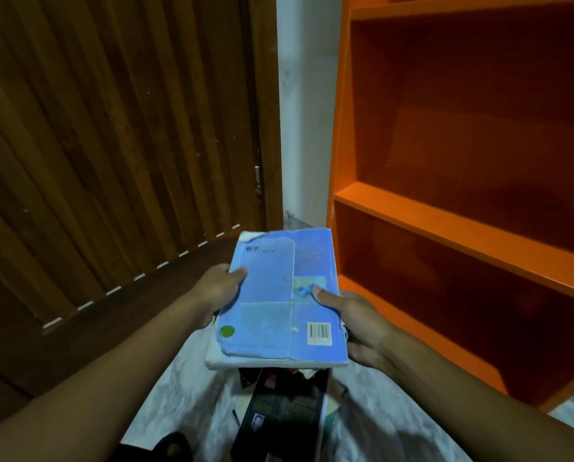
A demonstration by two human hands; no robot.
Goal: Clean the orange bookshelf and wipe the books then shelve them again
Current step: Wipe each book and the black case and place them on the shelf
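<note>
Beside the orange bookshelf (462, 228), left hand (217, 291) and right hand (355, 315) grip a blue book (279, 295) over pale floor (185, 388).

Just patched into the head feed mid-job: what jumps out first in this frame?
The blue book held flat at centre frame, gripped by the left hand on its left edge and the right hand on its right edge, thumbs on the worn cover. To the right stands the orange bookshelf, with no books on the shelves in view. Below the blue book, a pile of dark books lies on the pale floor.
</note>
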